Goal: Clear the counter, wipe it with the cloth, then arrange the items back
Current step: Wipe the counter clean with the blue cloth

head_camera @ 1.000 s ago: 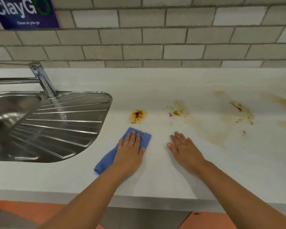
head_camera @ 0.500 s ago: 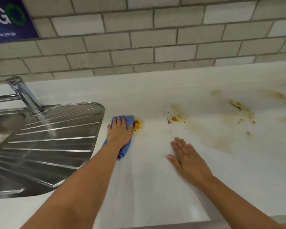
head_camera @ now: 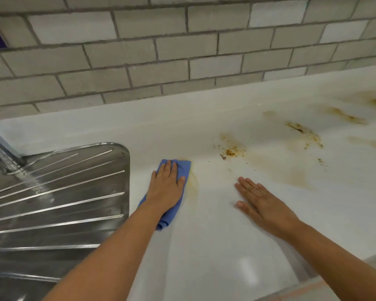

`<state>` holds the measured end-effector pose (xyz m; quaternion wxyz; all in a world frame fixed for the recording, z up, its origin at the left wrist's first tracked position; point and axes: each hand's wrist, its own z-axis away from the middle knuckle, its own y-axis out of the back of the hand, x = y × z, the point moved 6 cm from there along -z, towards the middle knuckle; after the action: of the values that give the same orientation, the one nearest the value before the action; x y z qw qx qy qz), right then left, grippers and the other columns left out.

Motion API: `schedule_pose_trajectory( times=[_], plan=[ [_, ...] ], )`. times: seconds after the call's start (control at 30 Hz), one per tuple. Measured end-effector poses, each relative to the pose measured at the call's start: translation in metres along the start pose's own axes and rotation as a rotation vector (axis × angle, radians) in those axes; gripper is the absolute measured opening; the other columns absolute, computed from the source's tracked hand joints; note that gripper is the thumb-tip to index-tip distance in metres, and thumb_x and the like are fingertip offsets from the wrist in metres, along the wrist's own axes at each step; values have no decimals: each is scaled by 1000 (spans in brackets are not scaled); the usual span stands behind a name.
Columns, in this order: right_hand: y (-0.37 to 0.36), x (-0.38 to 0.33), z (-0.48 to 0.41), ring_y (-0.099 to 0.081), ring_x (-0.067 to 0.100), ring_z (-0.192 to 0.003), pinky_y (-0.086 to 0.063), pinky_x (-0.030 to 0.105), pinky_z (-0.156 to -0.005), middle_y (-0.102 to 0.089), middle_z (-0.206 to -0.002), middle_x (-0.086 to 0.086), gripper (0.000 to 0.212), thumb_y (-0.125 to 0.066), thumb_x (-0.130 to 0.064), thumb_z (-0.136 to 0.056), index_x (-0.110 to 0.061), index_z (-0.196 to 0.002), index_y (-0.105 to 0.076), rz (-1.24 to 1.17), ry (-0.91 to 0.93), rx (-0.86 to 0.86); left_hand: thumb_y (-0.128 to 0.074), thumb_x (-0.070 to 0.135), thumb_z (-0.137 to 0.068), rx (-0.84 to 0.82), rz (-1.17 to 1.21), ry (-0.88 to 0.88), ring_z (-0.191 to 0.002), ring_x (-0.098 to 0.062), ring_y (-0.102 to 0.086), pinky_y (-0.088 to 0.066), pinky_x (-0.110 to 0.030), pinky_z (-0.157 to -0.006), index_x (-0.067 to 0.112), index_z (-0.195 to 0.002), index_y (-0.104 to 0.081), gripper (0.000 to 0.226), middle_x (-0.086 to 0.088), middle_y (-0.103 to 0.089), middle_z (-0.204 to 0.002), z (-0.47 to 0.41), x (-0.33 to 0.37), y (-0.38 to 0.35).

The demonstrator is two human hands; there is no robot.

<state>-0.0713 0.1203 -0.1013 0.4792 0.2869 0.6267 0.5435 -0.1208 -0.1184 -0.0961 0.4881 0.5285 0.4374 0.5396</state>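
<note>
Beside the steel draining board, the left hand presses the blue cloth flat on the white worktop (fingers together, over a yellow smear), while the right hand rests palm-down, fingers slightly spread, near brown stains.

The blue cloth lies on the white desk, with a yellow-brown smear just right of it and further orange-brown, dark-speckled stains beyond. Left of the cloth, the silver draining board bears raised diagonal ribs. Behind the cloth, the wall shows grey bricks in a staggered pattern.
</note>
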Motion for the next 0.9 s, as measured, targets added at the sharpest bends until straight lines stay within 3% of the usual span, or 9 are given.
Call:
schedule_pose_trajectory(
  times=[0.1,0.2,0.27,0.33,0.4,0.7,0.83,0.9],
  plan=[
    [4,-3,1,12,-12,-136,16,1,-103,7,-151,-22,69,-6,-64,-87,-32,-148,-6,-24,-15,27,-20,35,-102,-11,-36,-9,-146,-22,-7,-9,-42,-117,7,-149,-8,57,-8,-7,-158,-38,0,5],
    [9,-3,3,9,-12,-136,12,1,-104,-3,-154,-20,59,-23,-52,-94,-30,-148,-13,-64,-64,71,-20,35,-102,-34,-11,-108,-146,-20,-2,-3,-38,-118,8,-150,-4,58,-7,-2,-159,-25,19,-2],
    [11,-4,5,8,-12,-136,14,-2,-102,-10,-153,-20,67,-16,-63,-91,-28,-148,-19,-49,-69,105,-20,38,-102,-47,37,-205,-146,-15,4,4,-33,-117,12,-150,0,58,-2,5,-159,10,29,-7],
    [12,-3,5,5,-12,-136,14,-2,-102,-16,-149,-22,91,2,-79,-77,-27,-147,-24,-44,-58,154,-20,41,-101,-47,64,-283,-146,-10,8,6,-30,-117,17,-150,3,60,4,8,-158,39,30,-10],
    [11,-1,5,2,-11,-137,12,0,-105,-24,-150,-19,101,10,-81,-71,-26,-145,-29,-50,-68,183,-18,44,-100,-49,35,-320,-145,-7,9,7,-30,-117,20,-150,4,60,7,10,-158,42,22,-11],
    [11,4,3,-3,-10,-134,1,8,-109,-26,-152,-13,104,13,-82,-68,-28,-143,-33,-59,-101,217,-19,37,-101,-9,-83,-69,-146,-23,-6,-6,-45,-117,8,-150,-7,58,-9,-8,-158,-72,3,3],
    [12,5,3,-7,-6,-138,0,8,-109,-28,-152,-10,103,13,-80,-70,-26,-144,-33,-69,-102,252,-14,38,-101,-9,-49,-202,-146,-22,0,0,-39,-118,7,-150,-3,58,-8,0,-159,-23,49,-9],
    [17,5,6,-16,4,-141,-4,10,-109,-32,-150,-6,100,13,-78,-73,-24,-143,-34,-60,-123,305,2,49,-95,-24,-25,-313,-146,-19,8,8,-34,-116,11,-150,3,67,-4,8,-159,22,78,-14]
  ],
)
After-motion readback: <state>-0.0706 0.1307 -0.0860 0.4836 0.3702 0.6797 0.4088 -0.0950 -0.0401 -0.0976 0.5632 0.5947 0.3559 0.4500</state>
